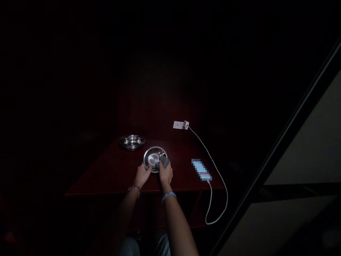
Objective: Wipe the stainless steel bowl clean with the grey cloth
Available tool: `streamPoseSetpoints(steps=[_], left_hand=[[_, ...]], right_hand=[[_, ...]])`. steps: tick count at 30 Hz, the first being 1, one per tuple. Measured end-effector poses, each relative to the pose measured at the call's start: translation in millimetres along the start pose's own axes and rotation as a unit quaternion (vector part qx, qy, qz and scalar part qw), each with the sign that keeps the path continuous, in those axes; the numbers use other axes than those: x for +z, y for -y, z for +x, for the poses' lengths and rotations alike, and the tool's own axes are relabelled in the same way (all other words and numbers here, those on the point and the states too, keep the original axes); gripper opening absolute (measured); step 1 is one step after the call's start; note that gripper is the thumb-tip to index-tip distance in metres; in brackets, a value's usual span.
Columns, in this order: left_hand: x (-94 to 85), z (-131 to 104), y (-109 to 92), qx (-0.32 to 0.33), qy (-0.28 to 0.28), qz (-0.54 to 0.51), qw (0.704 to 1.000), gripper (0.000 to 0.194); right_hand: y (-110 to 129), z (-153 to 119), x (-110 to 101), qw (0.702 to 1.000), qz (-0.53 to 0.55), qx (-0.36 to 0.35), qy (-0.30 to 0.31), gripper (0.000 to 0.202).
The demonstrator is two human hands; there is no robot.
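Note:
A shiny round metal bowl [153, 159] is held up over the table's near half, its inside turned towards me. My left hand [143, 175] grips its lower left rim, thumb over the edge. In my right hand [165, 173] is a grey cloth [164, 161], pressed against the bowl's right inner side. The right fingers are partly hidden behind the cloth and the bowl. Farther back on the left rests a metal dish [132, 141], apart from both hands; its rim looks layered, perhaps a stack.
The dark red table [106, 177] ends at a front edge just before me. To the right lies a phone [201, 170], its screen blurred out. A white cable [226, 185] loops off the table's edge up to a charger [185, 124] in a wall socket [178, 124].

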State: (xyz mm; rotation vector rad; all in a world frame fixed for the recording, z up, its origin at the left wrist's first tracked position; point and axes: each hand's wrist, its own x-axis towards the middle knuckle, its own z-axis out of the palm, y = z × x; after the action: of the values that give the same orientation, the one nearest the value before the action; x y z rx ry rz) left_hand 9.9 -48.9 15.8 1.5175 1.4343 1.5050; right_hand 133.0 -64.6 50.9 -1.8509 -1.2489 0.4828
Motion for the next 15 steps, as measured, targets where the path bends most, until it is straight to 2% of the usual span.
streamPoseSetpoints(steps=[9, 15], left_hand=[[2.0, 6.3, 11.9, 0.006, 0.014, -0.126, 0.992, 0.042], [0.4, 9.3, 15.5, -0.005, 0.008, -0.190, 0.982, 0.039]], right_hand=[[-3.5, 2.0, 2.9, 1.000, 0.005, -0.008, 0.001, 0.047], [-1.7, 1.1, 1.7, 1.000, -0.004, -0.019, 0.015, 0.047]])
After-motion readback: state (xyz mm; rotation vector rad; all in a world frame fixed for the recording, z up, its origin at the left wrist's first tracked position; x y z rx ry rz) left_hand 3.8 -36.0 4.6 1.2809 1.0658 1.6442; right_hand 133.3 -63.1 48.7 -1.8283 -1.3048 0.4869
